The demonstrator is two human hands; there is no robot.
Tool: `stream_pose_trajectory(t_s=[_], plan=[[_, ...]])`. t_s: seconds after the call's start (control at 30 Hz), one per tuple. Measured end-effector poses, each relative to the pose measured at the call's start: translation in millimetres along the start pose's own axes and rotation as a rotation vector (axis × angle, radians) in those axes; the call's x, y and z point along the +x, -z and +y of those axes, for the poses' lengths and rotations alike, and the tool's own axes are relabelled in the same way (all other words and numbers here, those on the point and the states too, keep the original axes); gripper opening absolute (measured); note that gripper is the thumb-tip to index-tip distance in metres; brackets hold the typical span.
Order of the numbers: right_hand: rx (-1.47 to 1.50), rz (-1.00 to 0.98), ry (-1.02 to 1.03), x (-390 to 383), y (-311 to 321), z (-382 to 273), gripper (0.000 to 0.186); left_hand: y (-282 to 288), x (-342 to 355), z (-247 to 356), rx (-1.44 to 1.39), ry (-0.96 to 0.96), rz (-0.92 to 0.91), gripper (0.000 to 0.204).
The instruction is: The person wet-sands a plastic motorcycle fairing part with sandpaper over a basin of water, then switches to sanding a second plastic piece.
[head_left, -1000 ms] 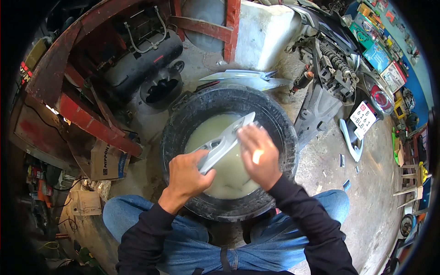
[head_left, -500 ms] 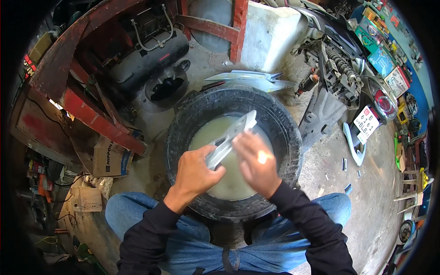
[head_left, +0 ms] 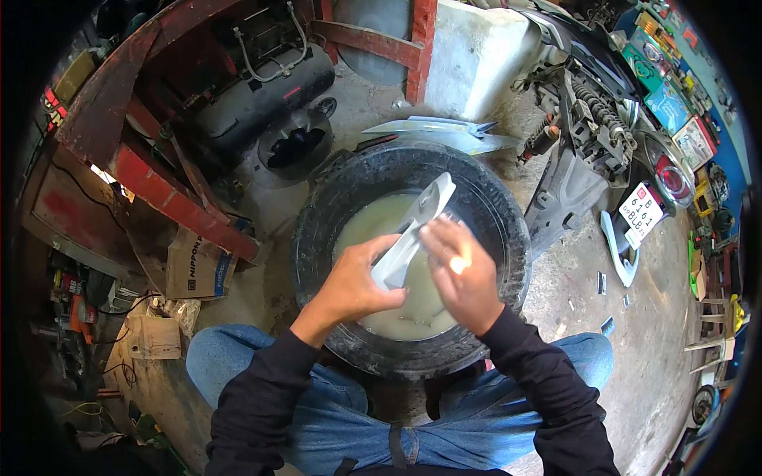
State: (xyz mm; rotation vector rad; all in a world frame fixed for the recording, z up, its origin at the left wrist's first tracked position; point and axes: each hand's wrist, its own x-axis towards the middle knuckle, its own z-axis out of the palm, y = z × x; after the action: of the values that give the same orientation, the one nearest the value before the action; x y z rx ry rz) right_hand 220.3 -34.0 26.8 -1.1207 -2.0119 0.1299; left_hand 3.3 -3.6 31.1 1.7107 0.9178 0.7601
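Fingers of the left hand point(head_left: 359, 282) grip the lower end of a grey plastic panel point(head_left: 413, 230); the right hand point(head_left: 464, 278) lies flat, rubbing it over a tyre basin point(head_left: 508, 238) of cloudy water. Washing appears underway, unfinished.

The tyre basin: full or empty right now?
Partly full: cloudy pale liquid covers the inside of the tyre basin, below its rim.

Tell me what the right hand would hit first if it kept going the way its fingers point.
The right hand points up-left at the pale plastic panel, which it seems to touch already. Beyond lies the cloudy water in the tyre basin; depth is unclear.
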Motion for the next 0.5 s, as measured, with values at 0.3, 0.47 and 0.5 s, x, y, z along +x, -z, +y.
stream_pose_trajectory(t_s=[0.3,0.47,0.5], plan=[[0.077,-0.073,0.043,-7.6,-5.1,-19.0,0.046,-1.9,8.0,3.1,0.144,-0.024,0.056,0.055],[0.199,-0.018,-0.216,-4.3,-3.1,18.5,0.04,-0.3,9.1,9.9,0.193,-0.001,0.029,0.052],[0.184,-0.039,-0.167,-5.3,-3.3,9.8,0.04,1.6,9.2,13.5,0.189,0.0,0.033,0.052]])
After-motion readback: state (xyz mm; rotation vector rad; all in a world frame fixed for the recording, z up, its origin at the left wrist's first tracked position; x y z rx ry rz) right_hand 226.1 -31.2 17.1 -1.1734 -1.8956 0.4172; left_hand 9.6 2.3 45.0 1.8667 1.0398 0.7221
